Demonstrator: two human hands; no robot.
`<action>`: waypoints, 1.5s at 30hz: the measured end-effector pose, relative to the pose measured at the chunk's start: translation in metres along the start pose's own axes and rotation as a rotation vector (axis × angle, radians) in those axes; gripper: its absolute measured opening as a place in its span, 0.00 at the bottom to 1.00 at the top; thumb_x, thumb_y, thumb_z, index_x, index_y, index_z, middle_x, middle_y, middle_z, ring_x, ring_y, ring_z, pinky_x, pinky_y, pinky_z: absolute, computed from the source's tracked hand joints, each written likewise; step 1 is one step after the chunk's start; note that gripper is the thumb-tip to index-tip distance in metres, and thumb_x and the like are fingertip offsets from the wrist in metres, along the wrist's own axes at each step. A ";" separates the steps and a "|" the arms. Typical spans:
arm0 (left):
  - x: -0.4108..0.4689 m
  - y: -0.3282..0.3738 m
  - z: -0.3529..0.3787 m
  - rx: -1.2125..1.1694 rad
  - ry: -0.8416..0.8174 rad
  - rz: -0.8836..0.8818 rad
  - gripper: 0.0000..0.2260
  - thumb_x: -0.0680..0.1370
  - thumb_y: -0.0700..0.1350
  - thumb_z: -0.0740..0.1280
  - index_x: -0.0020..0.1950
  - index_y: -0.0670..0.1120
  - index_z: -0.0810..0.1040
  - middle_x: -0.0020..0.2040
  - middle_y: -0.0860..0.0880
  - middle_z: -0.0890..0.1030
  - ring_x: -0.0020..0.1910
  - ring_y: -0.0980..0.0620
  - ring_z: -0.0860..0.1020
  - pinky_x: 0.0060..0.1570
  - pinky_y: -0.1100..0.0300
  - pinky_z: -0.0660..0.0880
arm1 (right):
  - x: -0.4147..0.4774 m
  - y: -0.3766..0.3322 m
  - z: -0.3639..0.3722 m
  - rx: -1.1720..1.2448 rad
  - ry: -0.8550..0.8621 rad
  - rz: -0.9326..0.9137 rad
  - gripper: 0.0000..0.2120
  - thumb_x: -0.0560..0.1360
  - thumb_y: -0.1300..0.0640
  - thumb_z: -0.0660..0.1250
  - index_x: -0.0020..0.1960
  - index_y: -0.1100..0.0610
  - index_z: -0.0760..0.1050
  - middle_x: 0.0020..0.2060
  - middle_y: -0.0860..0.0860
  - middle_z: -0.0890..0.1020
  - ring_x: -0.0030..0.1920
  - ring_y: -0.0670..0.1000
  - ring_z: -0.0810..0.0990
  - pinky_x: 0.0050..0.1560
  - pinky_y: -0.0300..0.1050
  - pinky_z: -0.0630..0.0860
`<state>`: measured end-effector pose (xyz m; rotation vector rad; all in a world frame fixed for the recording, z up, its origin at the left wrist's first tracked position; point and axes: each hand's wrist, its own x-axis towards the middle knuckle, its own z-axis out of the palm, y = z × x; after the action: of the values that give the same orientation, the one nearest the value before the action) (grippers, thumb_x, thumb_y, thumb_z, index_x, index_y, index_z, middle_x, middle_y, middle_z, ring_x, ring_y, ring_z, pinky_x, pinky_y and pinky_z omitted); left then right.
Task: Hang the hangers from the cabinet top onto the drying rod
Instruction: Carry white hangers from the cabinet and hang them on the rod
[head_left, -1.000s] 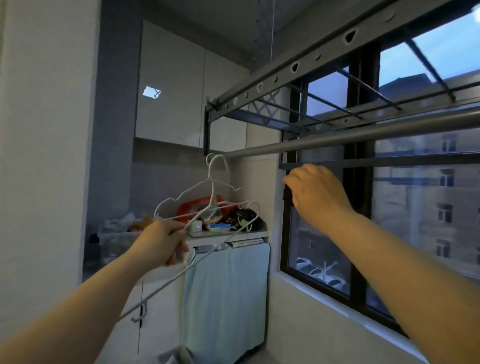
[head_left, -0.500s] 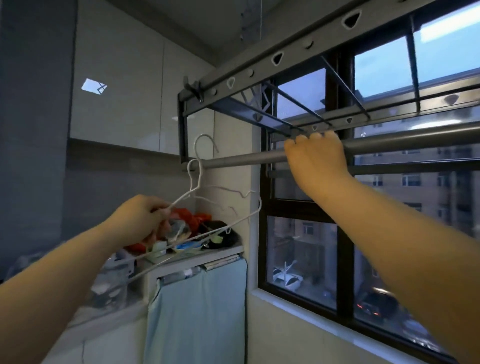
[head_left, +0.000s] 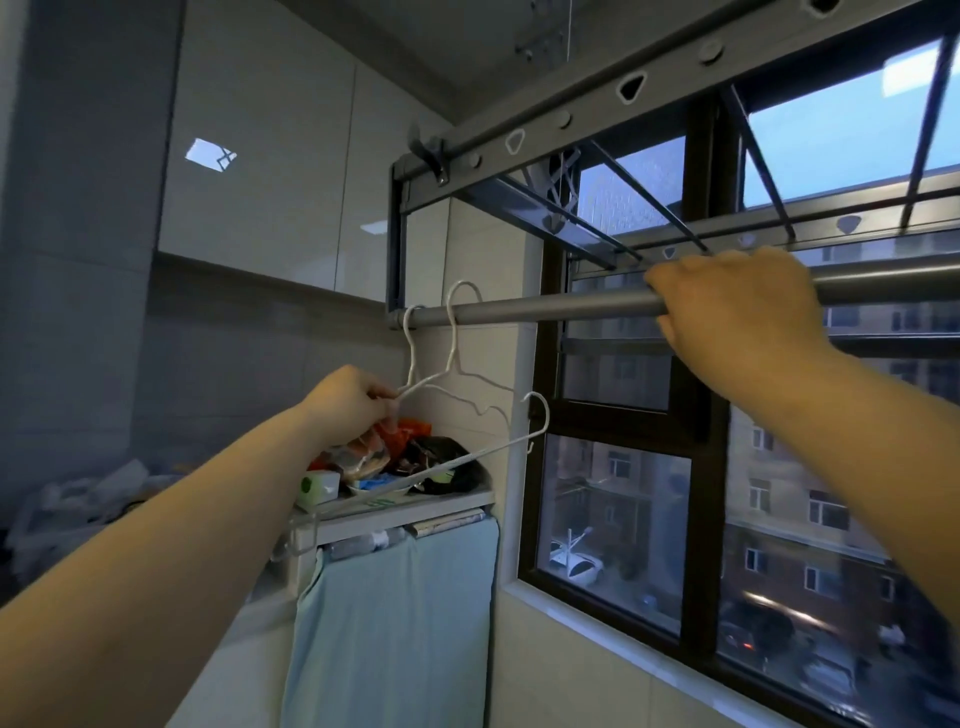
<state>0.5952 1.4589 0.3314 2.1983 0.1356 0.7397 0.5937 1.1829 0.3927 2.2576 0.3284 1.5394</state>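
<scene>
Left hand (head_left: 348, 405) pinches hangers (head_left: 455, 338) above cluttered cabinet top (head_left: 415, 506); right hand (head_left: 737, 306) grips drying rod (head_left: 545, 306).

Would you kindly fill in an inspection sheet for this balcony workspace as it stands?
Surface: cabinet top, crowded.
Job's things: white wire hangers, two hooks at the left end of the drying rod; whether they are hooked on is unclear.
Clutter: green-white box, orange bag, black bag.
Hands: left hand grips the hangers; right hand grips the rod.
Cables: nothing seen.
Surroundings: blue towel, window, wall cabinets.
</scene>
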 end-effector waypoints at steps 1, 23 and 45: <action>0.001 -0.003 -0.001 -0.009 0.005 -0.007 0.12 0.78 0.38 0.61 0.59 0.37 0.75 0.30 0.47 0.75 0.13 0.61 0.71 0.17 0.71 0.69 | 0.000 0.000 0.000 -0.007 0.001 0.003 0.13 0.80 0.57 0.55 0.64 0.56 0.65 0.54 0.53 0.77 0.53 0.55 0.76 0.43 0.45 0.59; 0.009 -0.031 -0.007 0.032 0.019 -0.057 0.12 0.79 0.38 0.59 0.60 0.37 0.75 0.32 0.49 0.75 0.16 0.60 0.74 0.17 0.71 0.70 | 0.003 -0.008 -0.002 -0.058 0.017 -0.001 0.13 0.80 0.58 0.56 0.65 0.57 0.66 0.54 0.55 0.77 0.53 0.57 0.76 0.42 0.45 0.58; 0.001 -0.025 -0.016 0.261 0.085 0.063 0.15 0.77 0.46 0.63 0.63 0.43 0.75 0.54 0.43 0.79 0.47 0.49 0.75 0.47 0.60 0.69 | -0.001 -0.013 -0.007 0.028 -0.009 -0.005 0.16 0.80 0.54 0.56 0.66 0.59 0.66 0.58 0.57 0.76 0.56 0.59 0.74 0.54 0.50 0.66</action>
<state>0.5906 1.4868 0.3220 2.4271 0.2167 0.8938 0.5871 1.1956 0.3881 2.2831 0.3550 1.5313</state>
